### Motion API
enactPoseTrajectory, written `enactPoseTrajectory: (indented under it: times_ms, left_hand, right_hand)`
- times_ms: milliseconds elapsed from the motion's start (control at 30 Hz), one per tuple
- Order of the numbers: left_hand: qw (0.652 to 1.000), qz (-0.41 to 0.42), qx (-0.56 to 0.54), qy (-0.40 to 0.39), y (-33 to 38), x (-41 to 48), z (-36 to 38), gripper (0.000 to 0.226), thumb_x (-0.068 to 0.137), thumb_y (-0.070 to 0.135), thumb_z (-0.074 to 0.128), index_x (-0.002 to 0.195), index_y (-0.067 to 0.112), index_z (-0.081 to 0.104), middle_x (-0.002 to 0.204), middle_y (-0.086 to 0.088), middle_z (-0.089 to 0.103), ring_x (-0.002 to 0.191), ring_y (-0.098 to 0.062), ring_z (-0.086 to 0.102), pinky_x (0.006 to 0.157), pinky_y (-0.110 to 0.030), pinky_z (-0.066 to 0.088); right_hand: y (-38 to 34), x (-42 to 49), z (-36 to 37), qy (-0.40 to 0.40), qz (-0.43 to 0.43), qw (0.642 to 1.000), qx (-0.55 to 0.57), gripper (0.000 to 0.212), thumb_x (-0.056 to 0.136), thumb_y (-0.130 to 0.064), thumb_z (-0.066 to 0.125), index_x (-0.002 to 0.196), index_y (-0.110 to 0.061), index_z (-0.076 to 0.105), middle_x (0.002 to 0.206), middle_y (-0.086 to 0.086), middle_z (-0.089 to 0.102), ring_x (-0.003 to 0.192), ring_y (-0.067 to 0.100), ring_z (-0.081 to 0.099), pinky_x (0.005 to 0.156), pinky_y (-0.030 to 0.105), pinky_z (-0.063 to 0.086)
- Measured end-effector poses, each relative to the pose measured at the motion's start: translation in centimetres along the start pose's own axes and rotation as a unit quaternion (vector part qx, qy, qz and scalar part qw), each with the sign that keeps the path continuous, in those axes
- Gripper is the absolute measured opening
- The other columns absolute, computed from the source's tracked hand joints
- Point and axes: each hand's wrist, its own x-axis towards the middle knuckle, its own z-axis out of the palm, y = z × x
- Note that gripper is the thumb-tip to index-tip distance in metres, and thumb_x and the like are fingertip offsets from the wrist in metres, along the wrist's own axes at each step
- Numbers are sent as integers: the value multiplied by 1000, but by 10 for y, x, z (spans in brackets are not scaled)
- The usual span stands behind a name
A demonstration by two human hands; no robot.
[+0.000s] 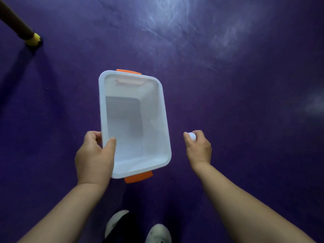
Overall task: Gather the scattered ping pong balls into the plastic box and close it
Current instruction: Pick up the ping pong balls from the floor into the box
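Note:
A translucent white plastic box (164,109) with orange latches at both short ends hangs lidless above the purple floor. My left hand (95,156) grips its near left rim, thumb inside the wall. No balls show inside the box. To the right of the box, my right hand (199,148) is closed around a white ping pong ball (192,136), a short gap away from the box's right wall. No lid is in view.
The purple floor (228,76) fills the view, with glare at the upper right. A dark furniture leg with a yellow foot (32,39) stands at the upper left. My two light shoes (157,233) show at the bottom.

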Motion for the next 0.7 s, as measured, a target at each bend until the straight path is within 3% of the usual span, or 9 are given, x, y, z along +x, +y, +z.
enactPoseTrajectory:
  times_ms: [100,167,200,267,367,433,533,633,700]
  left_hand:
    - [1000,6,2,-9,39,-30,-35,15,88,26,59,93,17,48,72,11,52,69,-22,54,61,-31,38]
    - [1000,11,-1,-17,68,-48,-61,15,88,25,59,92,16,48,71,10,52,70,-23,54,62,-31,39]
    - [1000,14,-2,-22,83,-57,-76,15,88,25,60,91,16,48,71,10,52,70,-24,55,61,-32,41]
    - [999,23,-8,-34,117,-73,-106,15,87,26,60,90,17,48,71,9,53,71,-27,57,63,-36,47]
    - [998,40,-23,-44,164,-96,-155,15,87,25,60,90,16,50,71,8,55,73,-28,59,65,-37,49]
    - [996,68,-25,-46,192,-112,-189,16,86,24,60,92,12,52,74,1,60,76,-31,60,65,-36,47]
    - [994,99,1,-43,222,-129,-238,20,86,19,60,97,6,52,85,-13,64,81,-37,59,67,-38,43]
    - [994,97,1,-55,246,-143,-282,15,84,16,58,93,7,50,81,-11,61,79,-37,57,65,-37,40]
    - [994,90,-6,-59,257,-157,-305,14,83,15,56,91,7,48,83,-11,62,79,-36,57,64,-36,41]
  right_hand:
    - [-64,-54,-46,43,-90,991,88,39,84,-55,44,98,-19,51,89,-1,57,75,16,54,64,29,48]
    - [-109,-89,-76,41,-156,979,126,44,84,-52,43,109,-17,52,99,-5,50,76,5,46,63,8,40]
    - [-130,-104,-90,31,-182,974,129,44,85,-49,46,114,-16,52,103,-5,46,77,2,44,62,6,38]
    - [-167,-131,-118,-22,-204,974,97,37,90,-38,53,119,-15,51,109,0,47,83,5,45,66,9,35]
    - [-214,-162,-156,-114,-182,977,12,36,92,-36,53,123,-20,47,121,1,48,92,11,47,78,24,39]
    - [-241,-180,-184,-151,-156,976,-4,44,92,-38,52,131,-20,44,129,4,46,108,19,50,89,31,42]
    - [-271,-208,-230,-163,-134,977,-38,58,91,-38,52,142,-16,34,141,9,39,131,25,37,109,39,33]
    - [-289,-241,-274,-152,-179,971,-47,56,90,-26,53,142,-15,33,139,6,38,128,24,42,107,42,36]
    - [-299,-267,-299,-135,-262,954,-48,47,89,-16,55,134,-14,43,130,4,45,116,22,51,98,42,45]
